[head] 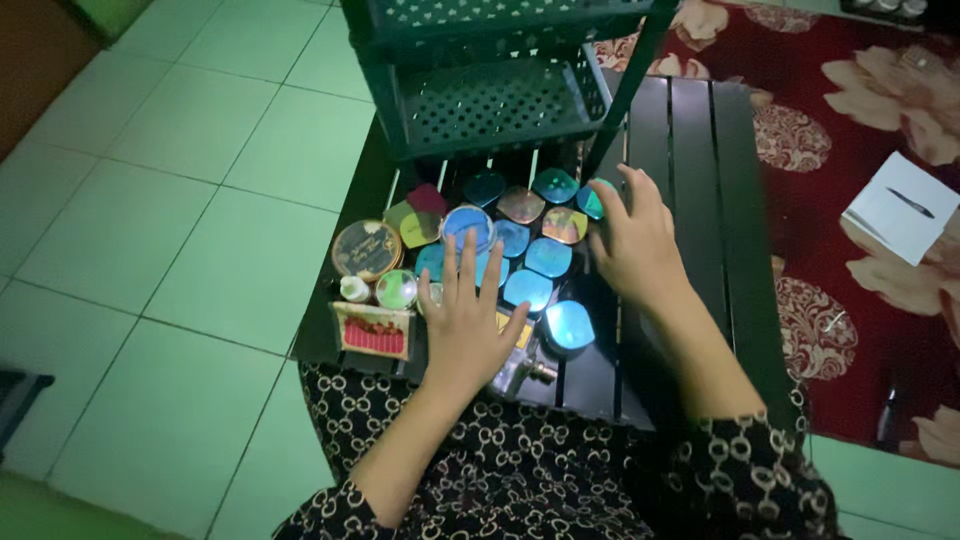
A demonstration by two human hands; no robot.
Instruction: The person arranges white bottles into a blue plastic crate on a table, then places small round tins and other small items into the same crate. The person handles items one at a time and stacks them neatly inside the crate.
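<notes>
- Resting flat, left hand (467, 325) sits lower centre of frame, fingers spread wide, palm down over cluster of small cases (527, 262); fingertips touch a round blue-lidded tin (467, 226) & the blue cases beside it; nothing pinched
- Right hand (632, 243) centre-right, fingers loosely spread & curved, tips on the teal cases at upper right edge of the cluster; open, not clamped on anything
- Cases: rounded-square, shiny, mostly blue/teal, a few gold, pink, green; packed touching each other on a dark slatted table (700, 180), centre of frame
- One blue case (569, 326) lies just right of left thumb, nearest frame bottom
- Left of cluster: round gold-brown tin (366, 249); below it a small white bottle (354, 289) & a small green-lidded jar (396, 289); a flat red & cream box (373, 330) at table's lower left edge
- Small metal item (520, 372) under left wrist; can't tell what
- Dark perforated plastic rack (495, 90) stands at top centre, on table's far end
- Green floor tiles (180, 200) fill left side; red floral rug (850, 120) right, w/ white box (898, 208) on it
- Patterned dark fabric (520, 470) covers lap, bottom of frame
</notes>
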